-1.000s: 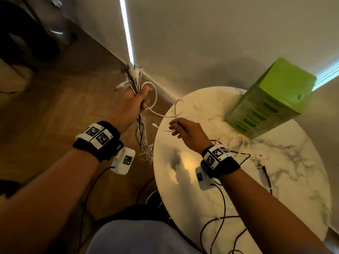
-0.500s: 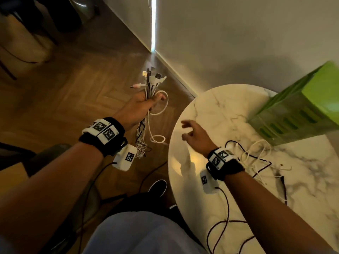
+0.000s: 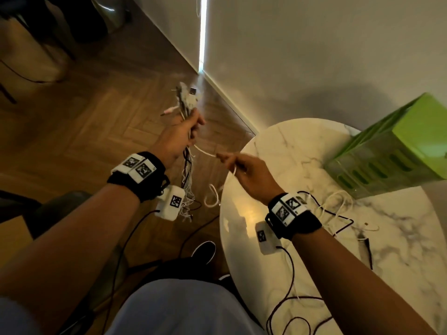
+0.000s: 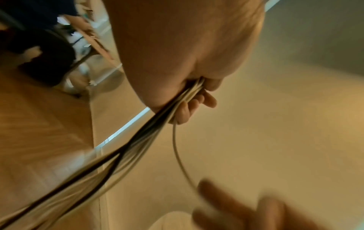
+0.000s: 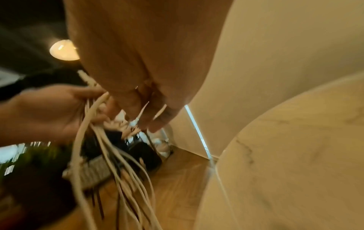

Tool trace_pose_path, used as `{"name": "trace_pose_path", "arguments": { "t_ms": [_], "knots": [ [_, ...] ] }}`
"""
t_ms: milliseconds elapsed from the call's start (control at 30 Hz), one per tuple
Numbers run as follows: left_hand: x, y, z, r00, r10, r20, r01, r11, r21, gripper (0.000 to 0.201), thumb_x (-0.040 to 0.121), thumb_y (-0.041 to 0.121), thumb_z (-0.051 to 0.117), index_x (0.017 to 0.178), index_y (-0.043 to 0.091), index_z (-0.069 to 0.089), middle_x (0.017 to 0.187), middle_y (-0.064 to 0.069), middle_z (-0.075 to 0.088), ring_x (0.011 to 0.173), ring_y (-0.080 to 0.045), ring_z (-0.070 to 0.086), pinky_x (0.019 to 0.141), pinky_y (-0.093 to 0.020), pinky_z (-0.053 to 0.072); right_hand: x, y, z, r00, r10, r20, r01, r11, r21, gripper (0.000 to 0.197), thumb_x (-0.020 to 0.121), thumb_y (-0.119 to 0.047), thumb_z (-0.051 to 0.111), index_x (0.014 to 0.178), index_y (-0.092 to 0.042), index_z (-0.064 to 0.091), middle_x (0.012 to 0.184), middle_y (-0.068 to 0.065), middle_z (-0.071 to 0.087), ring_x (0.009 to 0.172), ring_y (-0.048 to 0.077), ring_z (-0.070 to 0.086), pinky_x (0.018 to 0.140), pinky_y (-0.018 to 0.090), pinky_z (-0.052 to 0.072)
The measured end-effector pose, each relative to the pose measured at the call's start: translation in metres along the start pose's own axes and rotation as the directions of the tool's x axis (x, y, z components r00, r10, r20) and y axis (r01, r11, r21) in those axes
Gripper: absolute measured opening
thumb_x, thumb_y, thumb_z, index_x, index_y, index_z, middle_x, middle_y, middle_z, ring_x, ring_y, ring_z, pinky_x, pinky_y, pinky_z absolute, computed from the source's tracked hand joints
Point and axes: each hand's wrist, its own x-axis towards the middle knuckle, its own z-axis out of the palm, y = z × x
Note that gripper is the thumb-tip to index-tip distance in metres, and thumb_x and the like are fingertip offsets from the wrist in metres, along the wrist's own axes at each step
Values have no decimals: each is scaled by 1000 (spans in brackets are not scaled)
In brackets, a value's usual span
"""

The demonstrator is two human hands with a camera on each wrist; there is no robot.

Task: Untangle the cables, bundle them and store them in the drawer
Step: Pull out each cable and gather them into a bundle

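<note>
My left hand (image 3: 186, 131) grips a bundle of white and black cables (image 3: 187, 165) held over the floor, plug ends sticking up above the fist (image 3: 186, 97). In the left wrist view the fingers (image 4: 189, 107) are curled round the strands (image 4: 138, 143). One white cable (image 3: 204, 152) runs from that fist to my right hand (image 3: 232, 163), which pinches it at the table's left edge. Its loose end loops below (image 3: 212, 197). The right wrist view shows the right fingers (image 5: 149, 115) on thin white strands, with the bundle (image 5: 110, 155) hanging beside them.
A round white marble table (image 3: 314, 250) carries more loose black and white cables (image 3: 336, 213). A green plastic drawer unit (image 3: 391, 155) stands at its back right. Wood floor, a wall and a dark chair (image 3: 48, 213) lie to the left.
My right hand, open half a second ago, has moved left and taken hold of the white cable from the bundle. The left hand has lifted the bundle a little.
</note>
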Motion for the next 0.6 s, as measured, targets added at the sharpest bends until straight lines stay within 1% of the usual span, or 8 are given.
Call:
{"name": "trace_pose_path", "arguments": {
  "t_ms": [100, 167, 267, 333, 367, 467, 533, 600],
  "knots": [
    [10, 4, -9, 1000, 16, 25, -14, 995, -97, 33, 109, 31, 43, 84, 14, 57, 69, 4, 44, 59, -8, 41, 51, -25, 29, -21, 20, 6, 967, 84, 239, -23, 969, -245, 53, 82, 11, 45, 120, -15, 70, 139, 2, 63, 137, 12, 51, 113, 37, 43],
    [10, 5, -8, 988, 32, 149, -14, 993, -120, 33, 109, 30, 44, 83, 13, 55, 67, 2, 39, 57, -11, 37, 51, -27, 25, -22, 20, 6, 964, 120, 236, -49, 958, -284, 55, 83, 9, 46, 128, -14, 67, 139, 5, 63, 136, 17, 52, 112, 41, 43],
    [1, 5, 0, 930, -22, 367, 72, 989, -126, 35, 107, 29, 43, 80, 14, 57, 63, 4, 36, 51, -10, 32, 49, -24, 24, -6, -2, 0, 993, 90, 78, -77, 984, -162, 53, 93, 0, 56, 143, -15, 49, 142, 2, 58, 126, 13, 56, 99, 27, 50],
    [-5, 5, 5, 884, -104, 457, 162, 983, -90, 37, 107, 30, 42, 77, 15, 59, 61, 7, 37, 49, -8, 32, 50, -21, 27, 12, -18, -6, 997, 82, 7, -81, 996, -32, 59, 97, -7, 60, 151, -15, 38, 144, 2, 54, 121, 10, 57, 90, 11, 48],
    [-6, 5, 8, 863, -128, 489, 183, 981, -66, 37, 106, 32, 42, 77, 14, 58, 61, 7, 37, 50, -8, 31, 51, -21, 27, 20, -25, -9, 997, 80, 3, -80, 997, 0, 60, 98, -10, 61, 152, -15, 36, 144, 3, 54, 119, 9, 57, 89, 9, 47],
    [-8, 6, 12, 847, -146, 512, 197, 979, -47, 37, 105, 34, 41, 79, 14, 57, 63, 6, 36, 52, -9, 32, 52, -22, 29, 36, -39, -16, 1000, 14, -1, -14, 998, -57, 39, 101, -19, 59, 140, -16, 50, 126, -2, 64, 108, 1, 62, 89, 13, 49],
    [-7, 6, 13, 879, -134, 458, 186, 980, -70, 37, 108, 32, 40, 81, 14, 58, 64, 7, 40, 54, -9, 34, 53, -21, 30, 38, -41, -20, 995, -68, -77, 58, 991, -117, 21, 103, -14, 56, 123, -11, 62, 103, -8, 68, 91, -8, 64, 80, 7, 45],
    [-4, 3, 13, 924, -112, 365, 156, 983, -95, 35, 106, 34, 43, 83, 15, 61, 66, 6, 47, 58, -10, 42, 55, -22, 35, 36, -39, -22, 984, -121, -131, 102, 984, -148, 15, 102, -12, 58, 114, -9, 66, 93, -7, 71, 85, -5, 67, 75, 12, 48]
  ]
}}
